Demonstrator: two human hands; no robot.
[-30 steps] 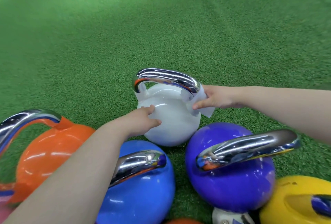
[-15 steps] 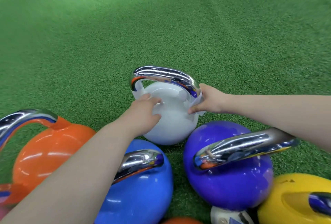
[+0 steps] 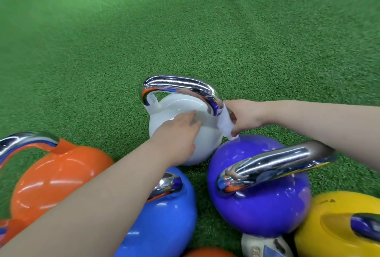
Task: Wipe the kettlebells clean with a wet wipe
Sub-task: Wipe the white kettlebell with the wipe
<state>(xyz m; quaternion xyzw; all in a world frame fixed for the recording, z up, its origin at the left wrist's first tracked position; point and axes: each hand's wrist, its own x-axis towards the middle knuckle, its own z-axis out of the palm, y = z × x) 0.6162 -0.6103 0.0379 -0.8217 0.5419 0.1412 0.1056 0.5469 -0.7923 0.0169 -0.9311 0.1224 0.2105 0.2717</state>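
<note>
a view from above of two bare arms reaching over a cluster of kettlebells on green turf. the white kettlebell stands upright at the far edge of the cluster, its chrome handle arched over the top. the left hand rests on the front of its white body, fingers fairly straight and holding nothing. the right hand grips a white wipe against the right end of the handle, where it meets the body; the wipe's lower end hangs down, perhaps just touching the purple kettlebell below, though this is hard to tell. the purple one sits just right of the white one. a blue kettlebell lies under the left forearm, an orange kettlebell to its left, and a yellow kettlebell at the lower right corner.
</note>
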